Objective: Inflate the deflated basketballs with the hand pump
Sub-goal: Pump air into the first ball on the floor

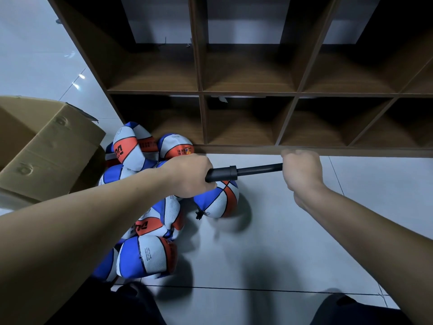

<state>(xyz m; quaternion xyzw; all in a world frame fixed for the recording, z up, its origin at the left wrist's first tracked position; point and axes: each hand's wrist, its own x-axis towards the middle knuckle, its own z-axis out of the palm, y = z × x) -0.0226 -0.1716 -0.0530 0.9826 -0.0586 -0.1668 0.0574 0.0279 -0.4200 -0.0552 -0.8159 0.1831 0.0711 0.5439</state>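
We have a single wide-angle view, worn on the head and tilted steeply forward and down. It looks over both forearms, which reach in from the bottom corners, onto the tiled floor [304,242] close below. Ahead, the cubby shelf [248,95] fills the upper frame at close range, its lines bowed by the lens. A cardboard box [46,146] sits at the left edge.

I saw both bare forearms reaching forward, converging. My left hand [187,175] was curled in a fist, knuckles up; my right hand [301,171] was clenched too, wrist bent, well apart from the left.
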